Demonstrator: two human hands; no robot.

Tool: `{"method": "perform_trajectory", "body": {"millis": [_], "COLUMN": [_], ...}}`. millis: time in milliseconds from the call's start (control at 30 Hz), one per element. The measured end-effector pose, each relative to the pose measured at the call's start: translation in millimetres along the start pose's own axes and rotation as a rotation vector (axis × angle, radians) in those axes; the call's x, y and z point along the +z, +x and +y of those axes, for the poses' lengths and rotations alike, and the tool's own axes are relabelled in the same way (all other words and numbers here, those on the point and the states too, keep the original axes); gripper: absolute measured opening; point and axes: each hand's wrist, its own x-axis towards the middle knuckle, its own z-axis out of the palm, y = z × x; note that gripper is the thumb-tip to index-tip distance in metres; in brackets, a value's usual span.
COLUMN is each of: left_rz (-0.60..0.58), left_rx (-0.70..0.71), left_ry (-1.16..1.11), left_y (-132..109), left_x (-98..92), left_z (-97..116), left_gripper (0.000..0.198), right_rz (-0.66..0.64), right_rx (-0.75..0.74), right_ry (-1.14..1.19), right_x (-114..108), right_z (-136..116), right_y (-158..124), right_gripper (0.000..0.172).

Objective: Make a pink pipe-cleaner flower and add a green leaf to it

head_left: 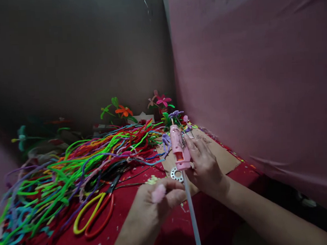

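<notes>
My right hand is wrapped round a pink hot glue gun, whose nozzle points away from me. A long translucent glue stick sticks out of its back end toward me. Just beyond the nozzle is a purple fuzzy flower; whether the two touch I cannot tell. My left hand is closed, its fingertips close to the glue stick, with a pink fluffy piece showing between thumb and fingers. A round metal disc with holes lies between the hands.
Many colourful pipe cleaners heap on the red cloth at left. Scissors with yellow and red handles lie before them. Cardboard lies under the right hand. Orange and pink flowers stand behind. A pink wall covering borders the right.
</notes>
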Motion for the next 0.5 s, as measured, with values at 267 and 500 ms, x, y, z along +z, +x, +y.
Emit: {"method": "perform_trajectory", "body": {"millis": [267, 500], "left_rz": [-0.006, 0.039], "left_rx": [-0.007, 0.026], "left_ry": [-0.206, -0.274], "left_y": [-1.6, -5.8], "left_x": [22.9, 29.1], "left_z": [-14.8, -9.9], "left_gripper": [0.048, 0.043], "right_rz": [0.001, 0.086], "right_rx": [0.0, 0.003], "right_ry": [0.034, 0.064], "right_x": [0.8, 3.0], "right_z": [-8.0, -12.6], "right_y": [-5.3, -5.5], "right_gripper": [0.069, 0.06]}}
